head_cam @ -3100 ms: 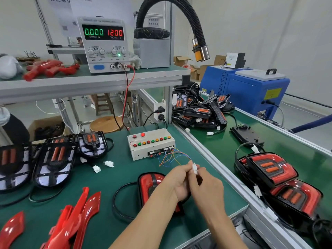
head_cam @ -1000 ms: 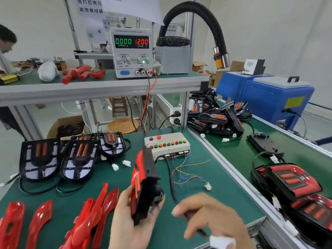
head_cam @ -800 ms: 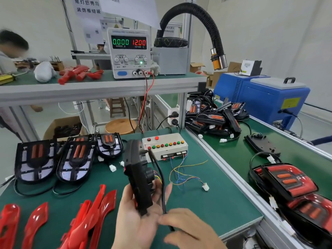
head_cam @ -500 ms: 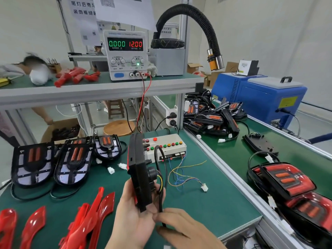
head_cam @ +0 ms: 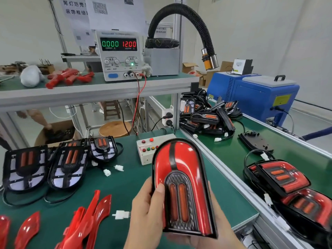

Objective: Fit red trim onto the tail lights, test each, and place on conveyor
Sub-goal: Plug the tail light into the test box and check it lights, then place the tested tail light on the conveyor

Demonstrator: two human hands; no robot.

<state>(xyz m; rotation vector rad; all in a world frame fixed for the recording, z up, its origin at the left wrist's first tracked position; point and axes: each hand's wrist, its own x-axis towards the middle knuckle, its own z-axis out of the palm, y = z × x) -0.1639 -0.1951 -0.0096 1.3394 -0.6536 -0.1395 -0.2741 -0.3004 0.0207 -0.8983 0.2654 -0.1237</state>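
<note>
I hold one tail light (head_cam: 181, 178), red trim fitted, upright with its face toward me. My left hand (head_cam: 147, 211) grips its left edge, thumb on the lens. My right hand (head_cam: 213, 238) cups its bottom and right side from behind, mostly hidden. Loose red trim pieces (head_cam: 86, 220) lie at the front left of the bench. Three untrimmed black tail lights (head_cam: 66, 166) lie at the left. Finished red tail lights (head_cam: 280, 177) rest on the green conveyor (head_cam: 233, 159) at right. The white test box (head_cam: 149, 150) stands behind the held light.
A power supply (head_cam: 119, 54) reading 0.000 and 12.00 sits on the upper shelf. A black extraction hose (head_cam: 201, 27) arches over the bench. A pile of black tail lights (head_cam: 206, 117) lies far up the conveyor. White connectors (head_cam: 121, 214) lie on the mat. A blue machine (head_cam: 255, 97) stands at right.
The tail light was edge-on in my left hand with my right hand at its cable; now it is turned face toward me and both hands hold it. Earlier its connector was unplugged.
</note>
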